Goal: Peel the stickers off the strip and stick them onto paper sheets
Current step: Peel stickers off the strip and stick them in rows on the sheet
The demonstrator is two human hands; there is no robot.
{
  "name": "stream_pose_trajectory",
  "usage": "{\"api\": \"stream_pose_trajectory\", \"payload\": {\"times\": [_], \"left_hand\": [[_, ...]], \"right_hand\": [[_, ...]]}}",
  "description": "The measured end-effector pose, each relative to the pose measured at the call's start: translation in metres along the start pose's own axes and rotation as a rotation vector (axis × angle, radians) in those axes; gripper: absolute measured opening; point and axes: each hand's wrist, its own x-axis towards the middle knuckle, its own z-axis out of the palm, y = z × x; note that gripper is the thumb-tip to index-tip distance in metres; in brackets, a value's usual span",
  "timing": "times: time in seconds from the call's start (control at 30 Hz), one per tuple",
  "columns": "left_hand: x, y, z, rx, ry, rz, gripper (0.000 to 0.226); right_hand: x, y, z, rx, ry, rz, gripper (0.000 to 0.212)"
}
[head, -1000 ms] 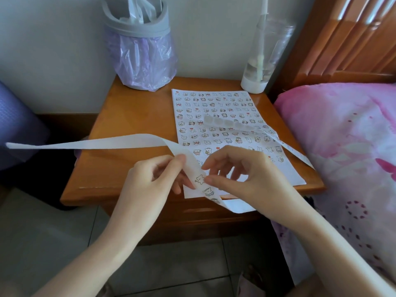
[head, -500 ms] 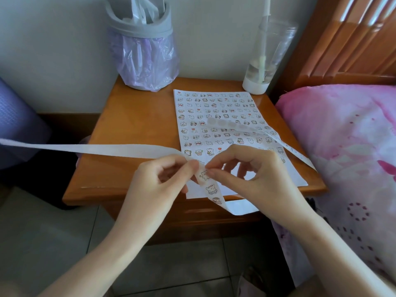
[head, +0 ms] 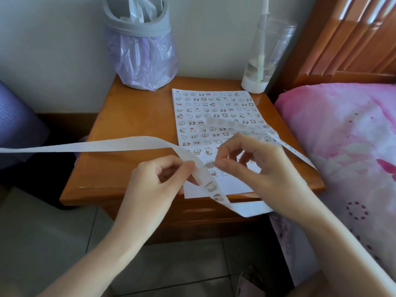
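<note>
White strip (head: 120, 144) bearing cartoon stickers (head: 209, 186) loops above a sticker-covered sheet (head: 214, 108) lying flat; one sticker (head: 209, 164) lifted.

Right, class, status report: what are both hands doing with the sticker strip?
Left hand pinching strip. Right hand pinching a sticker at the strip. Paper sheet mostly covered in stickers. Nothing blocking.

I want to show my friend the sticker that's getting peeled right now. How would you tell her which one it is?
Find the wooden bedside table with the paper sheet full of tiny cartoon stickers. Just in front of it, two hands hold a long white strip in the air. The sticker is the one pinched at the right hand fingertips, lifting off, unlike the two stickers lying flat lower on the strip.
</note>
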Motion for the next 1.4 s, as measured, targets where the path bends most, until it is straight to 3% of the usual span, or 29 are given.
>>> {"api": "stream_pose_trajectory", "payload": {"times": [0.1,0.2,0.3,1.4], "left_hand": [[0.000,-0.002,-0.001,0.034,-0.015,0.015,0.023],[-0.002,-0.005,0.000,0.103,-0.011,0.044,0.016],[-0.003,-0.007,0.001,0.169,0.002,0.073,0.011],[-0.002,-0.008,0.002,0.245,0.015,0.089,0.010]], "right_hand": [[0.004,0.005,-0.018,0.071,0.024,0.148,0.005],[0.010,0.020,-0.030,-0.011,-0.002,0.373,0.007],[0.012,0.026,-0.030,-0.044,-0.033,0.475,0.010],[0.012,0.035,-0.021,-0.054,0.026,0.486,0.005]]}}
